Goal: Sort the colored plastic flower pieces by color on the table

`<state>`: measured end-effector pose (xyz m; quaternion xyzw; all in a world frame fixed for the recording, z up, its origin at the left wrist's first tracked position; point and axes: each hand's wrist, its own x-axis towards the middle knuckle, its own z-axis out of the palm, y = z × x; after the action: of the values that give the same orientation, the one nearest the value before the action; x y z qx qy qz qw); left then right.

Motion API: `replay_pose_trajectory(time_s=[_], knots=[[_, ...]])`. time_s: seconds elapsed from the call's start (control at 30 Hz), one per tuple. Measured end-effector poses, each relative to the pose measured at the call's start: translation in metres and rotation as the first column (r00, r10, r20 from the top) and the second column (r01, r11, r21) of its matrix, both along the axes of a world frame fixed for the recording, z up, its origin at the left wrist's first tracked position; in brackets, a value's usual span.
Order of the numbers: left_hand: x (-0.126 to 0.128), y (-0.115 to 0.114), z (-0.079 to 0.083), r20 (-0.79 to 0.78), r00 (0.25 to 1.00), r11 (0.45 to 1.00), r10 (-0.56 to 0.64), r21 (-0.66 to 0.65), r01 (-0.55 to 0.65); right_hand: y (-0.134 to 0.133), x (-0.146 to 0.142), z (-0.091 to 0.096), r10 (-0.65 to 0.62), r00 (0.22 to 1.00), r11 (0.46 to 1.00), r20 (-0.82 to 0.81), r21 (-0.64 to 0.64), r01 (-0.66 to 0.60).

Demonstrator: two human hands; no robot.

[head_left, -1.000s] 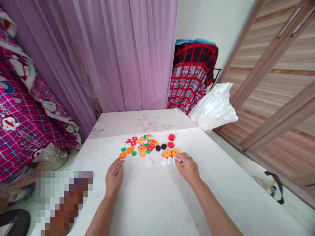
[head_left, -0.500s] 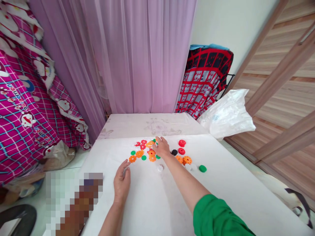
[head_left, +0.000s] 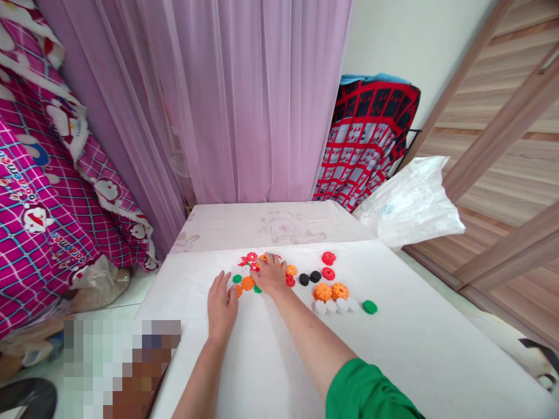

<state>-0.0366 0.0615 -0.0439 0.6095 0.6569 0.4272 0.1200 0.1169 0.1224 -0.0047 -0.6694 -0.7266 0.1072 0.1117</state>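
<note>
Flower-shaped plastic discs lie in a loose mixed pile on the white-covered table. My right hand is over the pile with its fingers spread, palm down, and hides some discs; whether it presses on one I cannot tell. Red discs show beyond it, and an orange disc and a red disc to its right. At the pile's left edge my left hand is open, its thumb by an orange disc and a green disc.
Right of the pile, discs sit grouped by colour: black, red, orange, a row of white and a green stack. A white plastic bag stands at the table's right edge. A purple curtain hangs behind.
My right hand has moved left and nearer, onto the middle of the pile. My left hand has shifted slightly right and forward. Two black discs and the white row now show clear of my arm.
</note>
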Motion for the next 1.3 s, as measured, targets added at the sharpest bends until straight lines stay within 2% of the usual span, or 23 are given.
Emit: replay_pose_trajectory(time_s=[0.17,0.33,0.47,0.57,0.7,0.77,0.87,1.0,1.13,1.23,1.3], knots=[[0.011,0.035,0.014,-0.273,0.960,0.974,-0.062,-0.225,-0.001,-0.019,0.000,0.002,0.161,0.987,0.986,-0.010,0.048,-0.160],[0.019,0.036,0.014,-0.387,0.889,0.950,-0.245,-0.277,0.142,-0.038,0.015,0.011,0.252,0.966,0.967,-0.054,0.060,-0.249],[0.028,0.024,0.004,-0.384,0.871,0.946,-0.307,-0.225,0.234,-0.072,0.042,0.008,0.260,0.958,0.941,-0.124,0.255,-0.222],[0.036,0.019,0.001,-0.372,0.879,0.953,-0.298,-0.176,0.248,-0.106,0.061,-0.003,0.230,0.964,0.929,-0.133,0.326,-0.176],[0.037,0.014,0.003,-0.314,0.903,0.955,-0.294,-0.126,0.267,-0.144,0.071,-0.017,0.255,0.961,0.886,-0.111,0.426,-0.186],[0.034,0.009,0.005,-0.241,0.930,0.961,-0.276,-0.079,0.265,-0.158,0.072,-0.021,0.255,0.955,0.880,-0.150,0.445,-0.165],[0.031,-0.004,0.004,-0.145,0.963,0.973,-0.229,-0.021,0.228,-0.174,0.071,-0.026,0.222,0.953,0.901,-0.208,0.417,-0.119],[0.031,-0.025,-0.002,-0.120,0.978,0.985,-0.171,0.000,0.172,-0.179,0.071,-0.032,0.165,0.957,0.913,-0.237,0.404,-0.058],[0.030,-0.042,-0.006,-0.131,0.985,0.993,-0.108,0.030,0.112,-0.166,0.070,-0.036,0.043,0.965,0.907,-0.259,0.416,0.071],[0.031,-0.053,-0.005,-0.184,0.979,0.993,-0.085,0.063,0.098,-0.159,0.068,-0.033,0.028,0.976,0.918,-0.215,0.391,0.060],[0.035,-0.060,0.000,-0.271,0.956,0.986,-0.111,0.092,0.141,-0.160,0.068,-0.031,0.051,0.977,0.925,-0.206,0.380,0.032]])
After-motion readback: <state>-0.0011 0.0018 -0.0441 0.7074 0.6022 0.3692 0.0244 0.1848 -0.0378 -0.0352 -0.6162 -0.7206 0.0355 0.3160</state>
